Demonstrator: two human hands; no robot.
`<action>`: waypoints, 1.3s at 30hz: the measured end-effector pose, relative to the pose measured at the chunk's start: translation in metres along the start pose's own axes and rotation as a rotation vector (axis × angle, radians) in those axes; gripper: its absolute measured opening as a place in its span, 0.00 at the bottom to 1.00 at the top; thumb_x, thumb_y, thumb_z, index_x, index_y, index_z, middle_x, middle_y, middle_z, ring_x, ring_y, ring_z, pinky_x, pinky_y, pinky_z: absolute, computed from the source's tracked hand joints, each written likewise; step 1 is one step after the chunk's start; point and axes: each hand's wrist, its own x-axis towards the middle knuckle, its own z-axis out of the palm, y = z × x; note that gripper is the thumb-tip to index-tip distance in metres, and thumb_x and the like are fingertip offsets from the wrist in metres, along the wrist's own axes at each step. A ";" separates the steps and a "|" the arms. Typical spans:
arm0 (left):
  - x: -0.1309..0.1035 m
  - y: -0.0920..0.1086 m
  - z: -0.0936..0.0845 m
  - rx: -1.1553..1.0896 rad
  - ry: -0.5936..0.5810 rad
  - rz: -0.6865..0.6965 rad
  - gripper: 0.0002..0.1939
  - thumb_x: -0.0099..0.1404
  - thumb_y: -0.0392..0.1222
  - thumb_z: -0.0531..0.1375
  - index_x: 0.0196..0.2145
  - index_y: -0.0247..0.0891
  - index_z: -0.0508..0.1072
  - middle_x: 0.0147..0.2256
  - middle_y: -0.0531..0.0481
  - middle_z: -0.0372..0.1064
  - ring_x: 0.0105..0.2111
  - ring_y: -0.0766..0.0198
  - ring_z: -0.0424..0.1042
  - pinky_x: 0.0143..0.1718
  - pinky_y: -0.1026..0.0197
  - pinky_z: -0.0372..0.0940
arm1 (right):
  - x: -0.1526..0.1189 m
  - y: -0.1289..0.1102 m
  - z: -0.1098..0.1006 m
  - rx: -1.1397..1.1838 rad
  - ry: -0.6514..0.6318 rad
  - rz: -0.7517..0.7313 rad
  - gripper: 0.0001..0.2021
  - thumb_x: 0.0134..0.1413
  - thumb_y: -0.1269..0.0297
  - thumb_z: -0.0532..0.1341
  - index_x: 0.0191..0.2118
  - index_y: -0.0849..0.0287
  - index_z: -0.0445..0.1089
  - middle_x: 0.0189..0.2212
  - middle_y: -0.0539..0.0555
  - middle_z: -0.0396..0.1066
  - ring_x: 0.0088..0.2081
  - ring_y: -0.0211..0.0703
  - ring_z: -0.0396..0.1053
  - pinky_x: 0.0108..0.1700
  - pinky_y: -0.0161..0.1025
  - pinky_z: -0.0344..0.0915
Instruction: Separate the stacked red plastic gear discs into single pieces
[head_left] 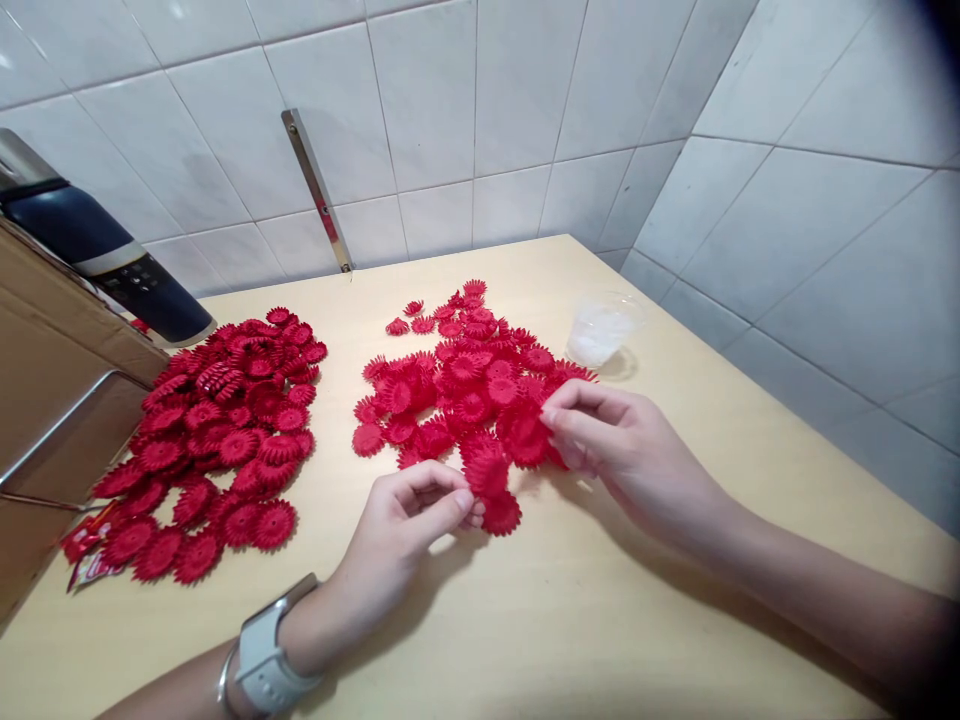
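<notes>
Far left: brown cardboard box (82,300), with a dark-blue, silver-banded cylindrical bottle (105,240) above it, long axis slanting down to the right. Near the box's lower corner, a red-and-white glossy packet (96,568), partly under the left heap of dark-red, round, toothed discs (244,445), material apparently thin fabric or felt. These lie mostly flat, overlapping, faces upward; some lean on edge in short nested rows.

Centre: left hand (412,520), pale watch (270,660) at its wrist, thumb and fingers pinched together at the edge of a red toothed disc (484,465). That disc stands tilted above the tabletop, its face not square to view. Just below it is a second disc (501,513); whether also gripped, cannot tell. Beyond lies the right heap of similar discs (457,375), looser, facing various ways, a few strays at its far edge.

Right: right hand (630,440), thumb and forefinger closed narrowly on a blurred red disc (523,437) at the heap's near right side. It tilts; being round, it has no clear long axis. Past this hand, a clear plastic cup (604,325) with whitish contents.

Progress: handling appears mid-course, two separate heaps, many pieces loose. Which heap is finished cannot be told.
</notes>
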 end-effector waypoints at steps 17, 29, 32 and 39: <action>0.000 0.004 0.004 0.099 -0.041 0.000 0.03 0.54 0.36 0.62 0.24 0.35 0.75 0.24 0.53 0.69 0.27 0.69 0.66 0.31 0.68 0.61 | -0.017 -0.001 0.013 -0.140 -0.440 0.133 0.08 0.43 0.64 0.65 0.24 0.62 0.67 0.20 0.47 0.66 0.22 0.32 0.62 0.23 0.29 0.58; -0.003 0.007 0.005 0.071 -0.044 -0.021 0.04 0.55 0.35 0.61 0.24 0.35 0.75 0.23 0.52 0.70 0.26 0.68 0.66 0.32 0.66 0.62 | -0.014 -0.002 0.010 -0.106 -0.478 0.148 0.05 0.45 0.66 0.63 0.24 0.61 0.69 0.17 0.45 0.63 0.20 0.32 0.59 0.22 0.30 0.54; -0.002 0.007 0.005 0.045 -0.061 -0.027 0.04 0.56 0.34 0.61 0.24 0.35 0.75 0.24 0.53 0.70 0.26 0.69 0.66 0.31 0.67 0.62 | -0.014 -0.001 0.009 -0.118 -0.474 0.143 0.04 0.47 0.69 0.61 0.24 0.61 0.69 0.17 0.45 0.63 0.19 0.31 0.58 0.22 0.30 0.53; -0.001 0.005 0.004 0.085 -0.047 -0.011 0.04 0.56 0.36 0.61 0.24 0.34 0.73 0.23 0.53 0.69 0.26 0.69 0.66 0.30 0.67 0.61 | -0.014 0.000 0.009 -0.130 -0.473 0.154 0.04 0.48 0.70 0.59 0.24 0.62 0.68 0.16 0.45 0.60 0.18 0.29 0.55 0.19 0.29 0.50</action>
